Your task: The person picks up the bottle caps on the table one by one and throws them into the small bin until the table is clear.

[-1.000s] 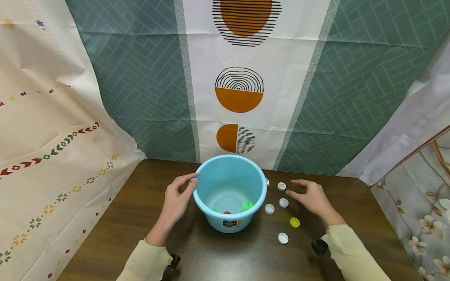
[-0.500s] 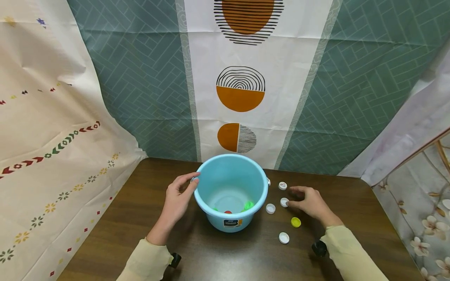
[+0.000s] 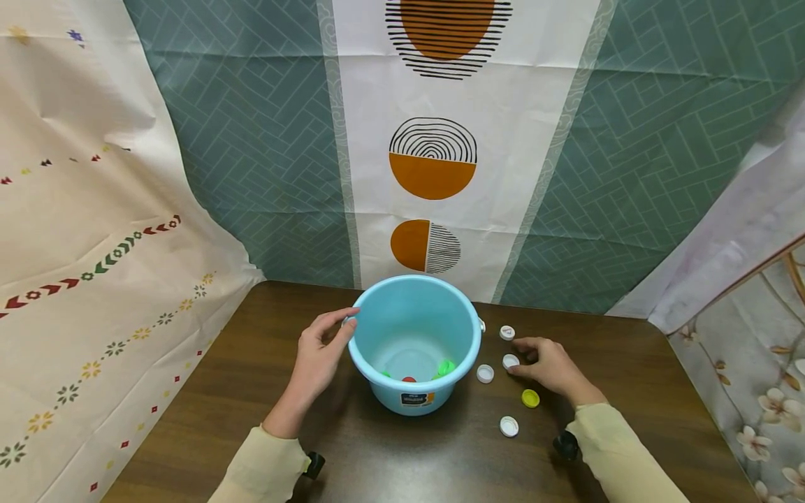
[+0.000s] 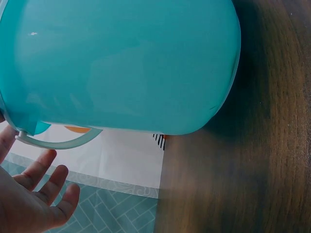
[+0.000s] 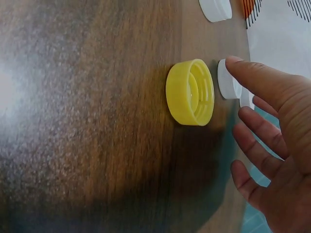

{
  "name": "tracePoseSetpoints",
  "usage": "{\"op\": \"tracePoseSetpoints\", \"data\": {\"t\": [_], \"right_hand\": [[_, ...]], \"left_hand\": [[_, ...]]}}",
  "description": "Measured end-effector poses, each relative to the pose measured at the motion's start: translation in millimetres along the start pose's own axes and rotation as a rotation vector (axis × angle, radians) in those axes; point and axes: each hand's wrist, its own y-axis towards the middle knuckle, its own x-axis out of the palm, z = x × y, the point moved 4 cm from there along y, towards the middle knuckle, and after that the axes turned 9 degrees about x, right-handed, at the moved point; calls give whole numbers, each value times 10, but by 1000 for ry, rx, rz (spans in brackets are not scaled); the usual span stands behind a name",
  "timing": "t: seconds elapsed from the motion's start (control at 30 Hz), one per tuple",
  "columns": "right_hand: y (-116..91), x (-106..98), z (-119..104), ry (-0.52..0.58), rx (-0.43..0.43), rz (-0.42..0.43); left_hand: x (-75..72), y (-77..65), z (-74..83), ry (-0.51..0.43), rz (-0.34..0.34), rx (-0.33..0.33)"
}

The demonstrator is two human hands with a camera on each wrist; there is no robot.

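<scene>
White cap point(image 3: 511, 362) is located on the dark wood-grained surface point(image 3: 402, 467), right of the blue bucket point(image 3: 418, 404) and just beside the thumb of the right hand point(image 3: 548, 367). It is round and shallow, and a ribbed side wall is shown in the right wrist view.

The right hand is held moderately wide: the thumb tip is placed at the cap, the forefinger is set apart on the far side, and the remaining fingers are loosely spread. Whether the cap is touched by the thumb cannot be told.

Near the hand, a yellow cap point(image 5: 189, 92) is laid with its open side up; an inner ring is visible. A printed white cap point(image 3: 506, 333) is positioned farther off, with reddish marking on its top. Two further white caps are laid open side up: a left white cap point(image 3: 485, 374) next to the bucket and a near white cap point(image 3: 509, 427).

The bucket is stood upright. A black and orange label point(image 3: 418, 399) is carried on its near wall; green pieces point(image 3: 446, 369) and a red piece point(image 3: 409, 379) are contained at the bottom. The left hand point(image 3: 319, 349) is rested at the left rim, thumb and forefinger slightly parted; whether the rim is pinched cannot be told.
</scene>
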Motion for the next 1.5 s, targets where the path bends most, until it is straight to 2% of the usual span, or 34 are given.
{"op": "tracePoseSetpoints", "data": {"t": [0.63, 1.07, 1.5], "right_hand": [[-22, 20, -70, -7, -13, -26], [-31, 34, -25, 5, 25, -51], [-39, -106, 22, 16, 6, 6]], "left_hand": [[6, -3, 15, -13, 5, 11], [3, -8, 19, 0, 9, 2], [6, 0, 2, -11, 8, 2]]}}
